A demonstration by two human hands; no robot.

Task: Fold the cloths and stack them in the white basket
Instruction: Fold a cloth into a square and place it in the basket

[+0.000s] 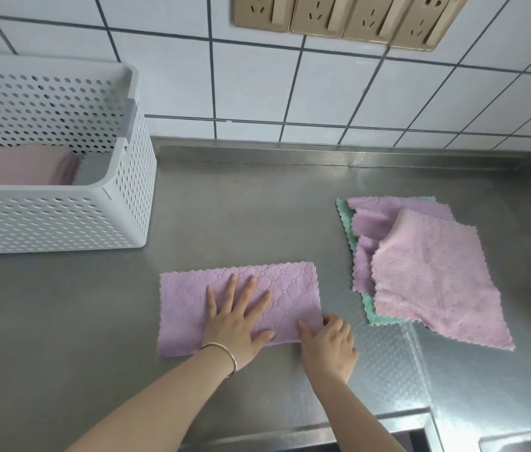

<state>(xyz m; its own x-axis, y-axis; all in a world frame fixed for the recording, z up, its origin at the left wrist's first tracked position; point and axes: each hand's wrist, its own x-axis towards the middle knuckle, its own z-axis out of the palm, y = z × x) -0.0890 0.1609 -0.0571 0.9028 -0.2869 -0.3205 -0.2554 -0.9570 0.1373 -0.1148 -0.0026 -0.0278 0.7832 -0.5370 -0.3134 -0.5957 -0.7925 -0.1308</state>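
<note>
hiding the purple cloth [192,298] corner, right hand [329,347] fingers [334,321] curl.

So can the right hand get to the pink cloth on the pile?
Probably yes. The right hand pinches the purple cloth at its corner, and only bare counter lies between it and the pink cloth, which lies uncovered on top.
</note>
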